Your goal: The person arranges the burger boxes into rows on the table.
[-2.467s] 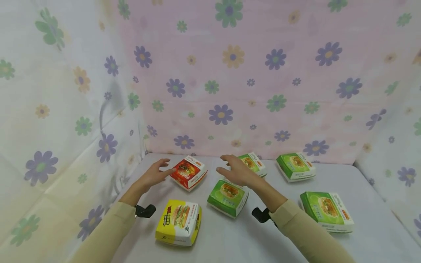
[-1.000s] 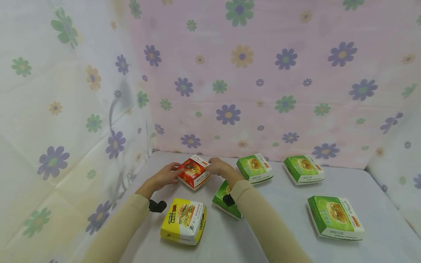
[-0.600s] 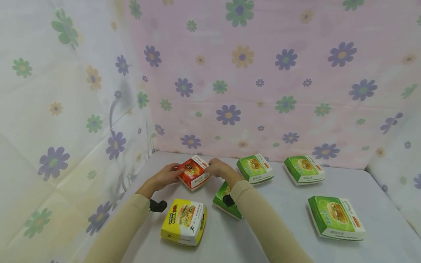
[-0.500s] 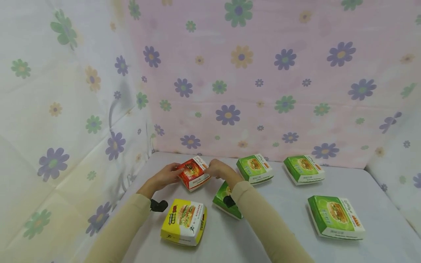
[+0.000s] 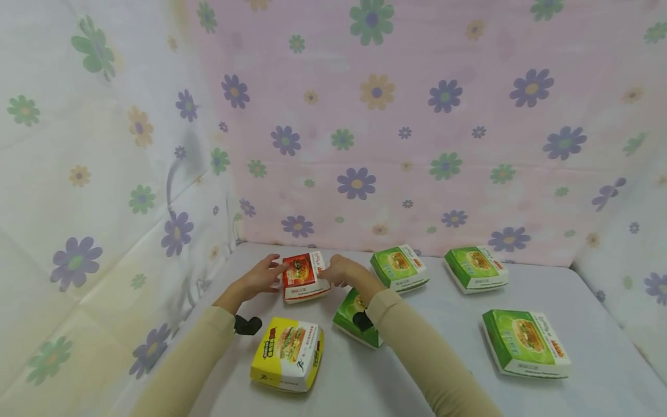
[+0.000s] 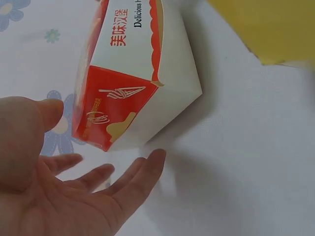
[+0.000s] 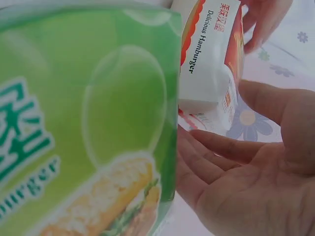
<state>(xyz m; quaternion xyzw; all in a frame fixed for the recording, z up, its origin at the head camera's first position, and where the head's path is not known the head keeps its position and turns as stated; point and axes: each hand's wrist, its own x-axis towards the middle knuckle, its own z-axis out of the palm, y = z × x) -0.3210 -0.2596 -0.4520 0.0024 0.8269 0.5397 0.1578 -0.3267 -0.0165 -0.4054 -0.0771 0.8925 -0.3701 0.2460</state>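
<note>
Nearest sits the yellow box [image 5: 288, 353]. Just beyond it, the red box [image 5: 304, 276] rests on the table [image 5: 448, 359], flanked by the left hand [image 5: 259, 277] and right hand [image 5: 341, 271], both with relaxed, spread fingers, seemingly squaring it. Farther right lie 4 green boxes [image 5: 399, 267].

A hamburger box [image 5: 304, 276] lies between left hand [image 5: 259, 277] and right hand [image 5: 346, 272] on the table [image 5: 448, 359].

A pale grey table [image 5: 396, 376] holds six burger boxes: a red box [image 5: 303, 277] between the two hands, a yellow box [image 5: 288, 354] nearer than the hands, and four green boxes [image 5: 525, 343] toward the right hand's side.
</note>
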